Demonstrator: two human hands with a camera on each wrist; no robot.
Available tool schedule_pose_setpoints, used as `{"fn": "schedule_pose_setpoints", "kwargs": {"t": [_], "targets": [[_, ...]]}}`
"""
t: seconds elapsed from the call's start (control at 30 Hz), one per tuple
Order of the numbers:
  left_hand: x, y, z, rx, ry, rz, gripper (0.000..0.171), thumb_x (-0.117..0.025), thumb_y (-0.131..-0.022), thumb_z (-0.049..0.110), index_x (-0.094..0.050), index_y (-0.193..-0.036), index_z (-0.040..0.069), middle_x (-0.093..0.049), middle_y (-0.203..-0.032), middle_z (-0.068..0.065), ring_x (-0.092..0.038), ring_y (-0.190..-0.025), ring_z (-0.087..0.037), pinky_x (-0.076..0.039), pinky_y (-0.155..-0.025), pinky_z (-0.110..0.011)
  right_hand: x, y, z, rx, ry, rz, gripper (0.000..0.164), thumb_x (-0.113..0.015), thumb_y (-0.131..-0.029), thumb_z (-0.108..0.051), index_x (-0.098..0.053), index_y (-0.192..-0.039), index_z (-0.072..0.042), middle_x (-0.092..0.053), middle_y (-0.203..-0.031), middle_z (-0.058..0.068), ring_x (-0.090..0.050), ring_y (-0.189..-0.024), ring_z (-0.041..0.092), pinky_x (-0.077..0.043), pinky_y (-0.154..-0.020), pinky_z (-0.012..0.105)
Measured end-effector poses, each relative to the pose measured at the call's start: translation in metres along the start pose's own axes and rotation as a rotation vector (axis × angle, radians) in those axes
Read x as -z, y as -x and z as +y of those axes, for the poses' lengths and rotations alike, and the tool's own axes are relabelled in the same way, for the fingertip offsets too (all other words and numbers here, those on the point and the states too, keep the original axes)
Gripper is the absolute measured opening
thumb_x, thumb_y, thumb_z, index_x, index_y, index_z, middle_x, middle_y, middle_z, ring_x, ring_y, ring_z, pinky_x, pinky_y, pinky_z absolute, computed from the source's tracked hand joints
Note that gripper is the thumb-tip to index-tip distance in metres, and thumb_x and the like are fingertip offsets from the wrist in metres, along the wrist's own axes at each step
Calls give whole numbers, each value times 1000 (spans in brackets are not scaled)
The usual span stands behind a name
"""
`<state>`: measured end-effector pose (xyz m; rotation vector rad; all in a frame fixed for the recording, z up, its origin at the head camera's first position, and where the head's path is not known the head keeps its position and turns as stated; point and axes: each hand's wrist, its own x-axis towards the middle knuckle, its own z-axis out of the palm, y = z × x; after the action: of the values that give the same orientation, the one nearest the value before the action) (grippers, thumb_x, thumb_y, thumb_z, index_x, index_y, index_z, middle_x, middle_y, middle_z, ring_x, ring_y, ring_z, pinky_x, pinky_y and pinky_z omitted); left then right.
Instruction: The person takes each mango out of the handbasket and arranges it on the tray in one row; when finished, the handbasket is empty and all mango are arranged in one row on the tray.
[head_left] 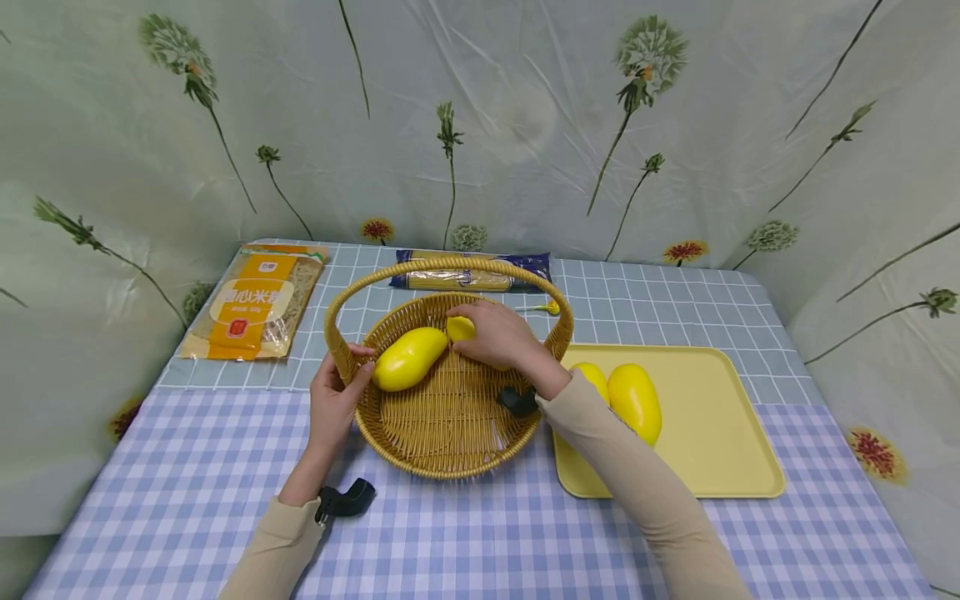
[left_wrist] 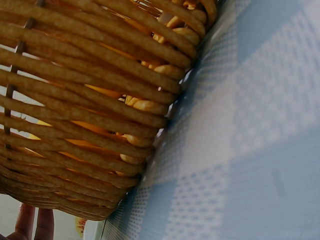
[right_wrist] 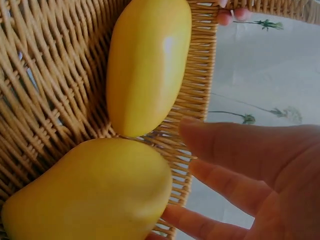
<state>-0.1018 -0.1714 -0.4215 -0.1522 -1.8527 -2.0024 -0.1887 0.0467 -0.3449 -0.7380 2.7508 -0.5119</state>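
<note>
Monitoring remotely, I am seeing the left hand [head_left: 333, 400] gripping the wicker basket [head_left: 435, 429] and the right hand [head_left: 493, 335], fingers loosely spread, hanging beside a yellow mango [right_wrist: 95, 192] inside the basket's far side, and judging that fruit firm, slippery, best cupped around its middle.

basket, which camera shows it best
The head view: it takes in nearly all of the basket, including the handle. The left wrist view shows mainly outer weave, close up; the right wrist view, part of the inside.

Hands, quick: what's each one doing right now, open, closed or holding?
Left hand: closed, holding the wicker basket at its side.
Right hand: open, at a yellow mango.
</note>
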Motion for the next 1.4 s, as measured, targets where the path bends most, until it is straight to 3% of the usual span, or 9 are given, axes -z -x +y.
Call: {"fn": "schedule_pose_setpoints", "kwargs": {"t": [0.2,0.47,0.77,1.23,1.4], "targets": [[1,0,-2,1,2,0,20,-53,-87,-18,-48,-106,-19,-64,-100,-10,-57,-99,-16,-43,-87,-24,-3,-5,4,-11,27,-3,50,-67,-87,-18,-53,-135,-13,-52,-134,11,-47,-122,29,-39,-97,42],[1,0,-2,5,6,-3,20,-53,-87,-19,-48,-107,-19,-64,-99,0,-57,-99,-14,-43,-87,-26,-10,-6,10,-41,61,-48,59,-74,-82,-17,-51,-136,-16,-55,-129,9,-53,-110,24,-44,-86,39],[1,-1,-2,-10,16,-3,20,-53,-87,-19,-47,-106,-20,-64,-99,-3,-57,-100,-15,-43,-87,-25,-12,-4,13,-44,53,-38,62,-76,-80,-21,-51,-136,-18,-55,-129,9,-54,-107,23,-45,-80,39],[1,0,-2,-5,23,-6,20,-53,-87,-18,-48,-107,-19,-64,-100,-9,-57,-100,-15,-43,-87,-26,-14,-1,14,-79,93,-57,66,-77,-78,-30,-45,-135,-20,-65,-103,10,-58,-82,23,-45,-63,35],[1,0,-2,1,12,-1,20,-53,-87,-18,-49,-106,-19,-64,-100,-10,-57,-99,-15,-43,-86,-28,-15,0,13,-78,116,-70,69,-78,-78,-32,-43,-136,-20,-64,-105,10,-59,-83,23,-45,-64,36]]}}
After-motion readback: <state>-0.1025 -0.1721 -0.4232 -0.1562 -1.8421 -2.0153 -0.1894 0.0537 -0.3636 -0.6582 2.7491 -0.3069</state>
